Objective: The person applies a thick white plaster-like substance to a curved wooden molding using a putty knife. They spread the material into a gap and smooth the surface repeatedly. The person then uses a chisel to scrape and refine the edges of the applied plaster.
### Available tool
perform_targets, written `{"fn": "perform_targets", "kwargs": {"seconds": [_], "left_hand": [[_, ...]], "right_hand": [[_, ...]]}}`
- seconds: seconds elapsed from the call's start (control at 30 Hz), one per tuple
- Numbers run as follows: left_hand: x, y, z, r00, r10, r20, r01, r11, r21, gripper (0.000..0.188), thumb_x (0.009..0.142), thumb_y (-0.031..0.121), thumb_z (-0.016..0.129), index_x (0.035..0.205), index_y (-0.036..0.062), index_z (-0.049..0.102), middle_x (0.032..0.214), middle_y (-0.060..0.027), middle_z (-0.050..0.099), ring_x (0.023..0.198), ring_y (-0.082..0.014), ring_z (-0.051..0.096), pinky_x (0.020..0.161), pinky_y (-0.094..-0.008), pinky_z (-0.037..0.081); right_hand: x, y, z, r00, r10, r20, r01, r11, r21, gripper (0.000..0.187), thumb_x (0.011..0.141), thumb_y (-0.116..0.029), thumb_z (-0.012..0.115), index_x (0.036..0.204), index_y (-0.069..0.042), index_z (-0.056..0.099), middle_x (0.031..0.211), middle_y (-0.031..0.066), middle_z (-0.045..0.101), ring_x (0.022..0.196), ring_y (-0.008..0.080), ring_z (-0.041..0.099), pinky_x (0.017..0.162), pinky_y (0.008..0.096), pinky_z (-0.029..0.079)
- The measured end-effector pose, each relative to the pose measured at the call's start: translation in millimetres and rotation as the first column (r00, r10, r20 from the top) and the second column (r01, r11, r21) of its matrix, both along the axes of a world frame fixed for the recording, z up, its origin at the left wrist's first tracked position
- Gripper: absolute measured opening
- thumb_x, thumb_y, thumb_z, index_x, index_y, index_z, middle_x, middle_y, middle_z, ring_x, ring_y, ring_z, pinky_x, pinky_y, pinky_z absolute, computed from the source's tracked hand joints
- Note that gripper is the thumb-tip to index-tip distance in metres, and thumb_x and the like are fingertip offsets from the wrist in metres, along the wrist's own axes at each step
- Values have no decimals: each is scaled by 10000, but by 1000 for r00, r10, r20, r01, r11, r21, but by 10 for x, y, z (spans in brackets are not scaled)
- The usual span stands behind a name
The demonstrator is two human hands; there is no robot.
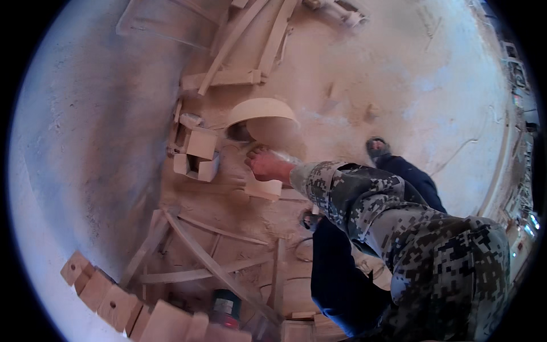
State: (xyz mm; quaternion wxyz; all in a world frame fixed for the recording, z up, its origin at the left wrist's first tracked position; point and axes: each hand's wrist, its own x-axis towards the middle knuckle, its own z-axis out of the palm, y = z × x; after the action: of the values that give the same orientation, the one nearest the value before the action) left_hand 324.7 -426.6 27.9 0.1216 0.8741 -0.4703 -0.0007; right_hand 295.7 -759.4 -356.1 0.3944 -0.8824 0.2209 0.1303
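Observation:
My right hand (268,164), at the end of a camouflage sleeve, reaches in from the lower right. Its fingers are bent and closed on a pale wooden block (264,189), which shows below the palm; the fingertips and the block's far end are hidden. Just beyond the hand is a dust-covered rounded thing with a pale curved rim (262,106). Left of the hand, several small box-like blocks (202,142) are piled together, one with a dark hollow (194,163). My left hand is out of view.
Long wooden strips (233,45) lie at the back. A wooden frame (205,251) stands nearer, with a dark green can (226,305) beside it. Blocks with holes (117,305) line the lower left. My dark-trousered legs (347,285) and a shoe (378,148) are at the right.

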Motion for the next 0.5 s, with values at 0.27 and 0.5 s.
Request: {"fn": "perform_targets", "kwargs": {"seconds": [0.27,0.5], "left_hand": [[-351,-484,89,1000,1,15,-4,985,171,379,865,239,684,1114,-46,674,1096,-229,699,1228,-458,566,1112,-719,326],[-552,-509,231,998,67,2,-66,977,203,373,846,223,689,1103,-48,679,1087,-228,700,1230,-456,566,1118,-718,317]], "right_hand": [[329,-95,-856,996,38,-86,-61,958,-281,336,893,-202,566,1098,-17,757,1245,201,686,1224,349,606,1071,454,428],[134,-352,-465,958,276,-73,-278,842,-463,347,886,-246,598,1116,-27,739,1143,113,682,1071,263,621,915,481,481]]}}
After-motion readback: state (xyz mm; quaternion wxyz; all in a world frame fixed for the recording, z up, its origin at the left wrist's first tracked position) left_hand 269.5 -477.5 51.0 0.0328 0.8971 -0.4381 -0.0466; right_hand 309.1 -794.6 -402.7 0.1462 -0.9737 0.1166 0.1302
